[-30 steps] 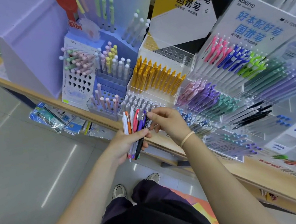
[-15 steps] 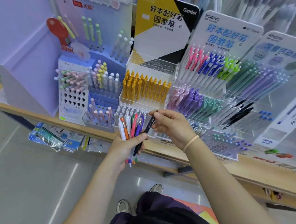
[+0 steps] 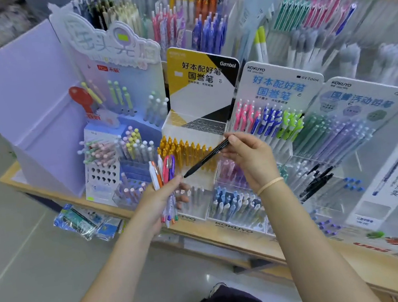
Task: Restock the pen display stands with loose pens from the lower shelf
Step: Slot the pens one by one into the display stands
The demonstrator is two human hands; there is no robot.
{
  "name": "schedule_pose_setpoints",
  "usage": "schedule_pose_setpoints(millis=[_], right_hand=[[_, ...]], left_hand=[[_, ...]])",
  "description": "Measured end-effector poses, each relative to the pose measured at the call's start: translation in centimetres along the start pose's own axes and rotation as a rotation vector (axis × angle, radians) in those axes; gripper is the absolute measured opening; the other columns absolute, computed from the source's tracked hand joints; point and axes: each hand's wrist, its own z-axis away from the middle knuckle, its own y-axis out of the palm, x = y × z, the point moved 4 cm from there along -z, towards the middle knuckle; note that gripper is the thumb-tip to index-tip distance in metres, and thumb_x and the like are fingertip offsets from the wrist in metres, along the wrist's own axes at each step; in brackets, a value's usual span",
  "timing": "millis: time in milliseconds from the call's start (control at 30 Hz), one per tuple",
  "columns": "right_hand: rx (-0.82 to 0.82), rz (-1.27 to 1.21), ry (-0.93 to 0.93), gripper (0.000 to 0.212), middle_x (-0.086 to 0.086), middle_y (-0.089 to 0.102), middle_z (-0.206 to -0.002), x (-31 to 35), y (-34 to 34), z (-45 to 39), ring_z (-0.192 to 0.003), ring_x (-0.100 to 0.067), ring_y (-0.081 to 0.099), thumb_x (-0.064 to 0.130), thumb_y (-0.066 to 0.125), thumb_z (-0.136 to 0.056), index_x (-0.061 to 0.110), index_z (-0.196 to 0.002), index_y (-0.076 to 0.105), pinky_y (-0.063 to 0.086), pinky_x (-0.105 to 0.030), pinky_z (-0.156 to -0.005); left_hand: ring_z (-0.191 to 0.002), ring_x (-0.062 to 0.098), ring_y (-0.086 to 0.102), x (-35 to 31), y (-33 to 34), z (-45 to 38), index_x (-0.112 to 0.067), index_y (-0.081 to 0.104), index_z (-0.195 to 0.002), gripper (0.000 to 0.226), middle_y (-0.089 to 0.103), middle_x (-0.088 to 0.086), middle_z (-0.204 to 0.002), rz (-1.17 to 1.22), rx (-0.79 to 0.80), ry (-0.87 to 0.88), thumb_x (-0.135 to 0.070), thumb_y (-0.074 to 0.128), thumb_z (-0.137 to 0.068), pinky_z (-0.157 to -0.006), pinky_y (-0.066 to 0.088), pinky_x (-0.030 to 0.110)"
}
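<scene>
gripping pen bunch [image 3: 164, 179], left hand [image 3: 160, 199] | right hand [image 3: 250, 158] pinches black pen [image 3: 207, 158] | yellow pens [image 3: 185, 153] fill stand [image 3: 194, 125]

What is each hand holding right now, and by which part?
Right hand pinches the black pen at its upper end. Left hand grips a bundle of coloured pens around their middles.

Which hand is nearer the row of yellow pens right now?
Left. The left hand, gripping a bunch of pens, sits just below the yellow pens. The right hand, pinching a black pen, is off to their right.
</scene>
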Motion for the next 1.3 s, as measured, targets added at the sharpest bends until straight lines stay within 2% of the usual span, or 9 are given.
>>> schedule_pose_setpoints(millis=[100, 167, 300, 400, 567, 800, 900, 1100, 1300], right_hand=[[-0.051, -0.020, -0.118, 0.014, -0.012, 0.071, -0.092, 2.1, -0.1, -3.4, -0.076, -0.018, 0.069, 0.000, 0.059, -0.096, 0.004, -0.102, 0.070, 0.058, -0.027, -0.076], [-0.064, -0.005, -0.158, 0.014, -0.013, 0.070, -0.093, 2.7, 0.8, -5.1, -0.074, -0.015, 0.070, -0.003, 0.058, -0.095, 0.002, -0.103, 0.069, 0.058, -0.024, -0.073], [-0.092, 0.118, -0.218, 0.016, -0.015, 0.070, -0.098, 2.4, 2.8, -6.5, -0.077, -0.007, 0.070, -0.003, 0.059, -0.094, 0.000, -0.106, 0.070, 0.056, -0.018, -0.070], [-0.125, 0.172, -0.248, 0.017, -0.013, 0.072, -0.100, 2.0, 3.6, -7.2, -0.091, -0.023, 0.071, 0.001, 0.061, -0.094, 0.003, -0.107, 0.072, 0.059, -0.027, -0.080], [-0.202, 0.170, -0.295, 0.017, -0.005, 0.073, -0.095, 2.2, 5.3, -9.0, -0.089, -0.021, 0.071, 0.002, 0.062, -0.094, 0.005, -0.108, 0.071, 0.059, -0.031, -0.083], [-0.320, 0.271, -0.287, 0.015, 0.003, 0.071, -0.085, 1.6, 8.9, -10.3, -0.076, -0.006, 0.069, 0.003, 0.062, -0.094, 0.008, -0.104, 0.072, 0.058, -0.028, -0.080], [-0.357, 0.388, -0.319, 0.016, -0.001, 0.072, -0.089, 1.5, 10.0, -10.6, -0.082, -0.012, 0.071, 0.005, 0.061, -0.096, 0.006, -0.107, 0.073, 0.059, -0.030, -0.082], [-0.376, 0.569, -0.423, 0.018, 0.000, 0.071, -0.087, 2.2, 11.9, -10.4, -0.085, -0.019, 0.069, 0.007, 0.060, -0.096, 0.019, -0.102, 0.072, 0.057, -0.031, -0.083], [-0.353, 0.671, -0.369, 0.015, -0.003, 0.071, -0.093, 1.8, 13.8, -11.8, -0.088, -0.022, 0.069, 0.011, 0.062, -0.096, 0.007, -0.106, 0.072, 0.057, -0.042, -0.086]], left_hand=[[-0.054, 0.016, 0.059, -2.0, 0.7, -1.1, -0.004, 0.065, -0.107, 0.034, 0.066, 0.006, -0.073, 0.011, -0.041, 0.037, -0.030, 0.069, -0.084, -0.055, 0.052, 0.031], [-0.052, 0.016, 0.055, -2.9, 1.0, -1.8, -0.005, 0.066, -0.108, 0.022, 0.060, 0.006, -0.071, 0.026, -0.057, 0.063, -0.023, 0.062, -0.095, -0.049, 0.050, 0.028], [-0.054, 0.017, 0.053, -3.8, 1.1, -3.0, -0.005, 0.066, -0.109, 0.019, 0.060, 0.005, -0.070, 0.016, -0.080, 0.102, -0.020, 0.059, -0.099, -0.049, 0.048, 0.027], [-0.054, 0.017, 0.052, -4.6, 1.1, -3.9, -0.006, 0.066, -0.110, 0.021, 0.060, 0.004, -0.070, 0.011, -0.076, 0.127, -0.022, 0.059, -0.099, -0.051, 0.048, 0.028], [-0.052, 0.017, 0.052, -6.4, 0.1, -6.5, -0.006, 0.068, -0.109, 0.020, 0.061, 0.004, -0.070, 0.029, -0.051, 0.139, -0.020, 0.060, -0.099, -0.048, 0.046, 0.026], [-0.054, 0.019, 0.053, -8.5, -2.8, -9.5, -0.008, 0.069, -0.108, 0.033, 0.062, 0.007, -0.074, 0.006, 0.092, 0.065, -0.032, 0.069, -0.085, -0.051, 0.047, 0.029], [-0.051, 0.017, 0.054, -9.7, -3.9, -10.5, -0.007, 0.068, -0.107, 0.018, 0.063, 0.006, -0.072, -0.005, 0.129, 0.057, -0.021, 0.061, -0.098, -0.048, 0.047, 0.026], [-0.051, 0.015, 0.054, -10.5, -5.1, -11.4, -0.009, 0.066, -0.106, 0.014, 0.063, 0.004, -0.071, -0.031, 0.227, -0.011, -0.020, 0.059, -0.100, -0.049, 0.047, 0.026], [-0.053, 0.016, 0.053, -11.4, -5.5, -12.6, -0.009, 0.067, -0.106, 0.015, 0.064, 0.004, -0.070, -0.088, 0.315, -0.036, -0.020, 0.058, -0.101, -0.049, 0.048, 0.027]])
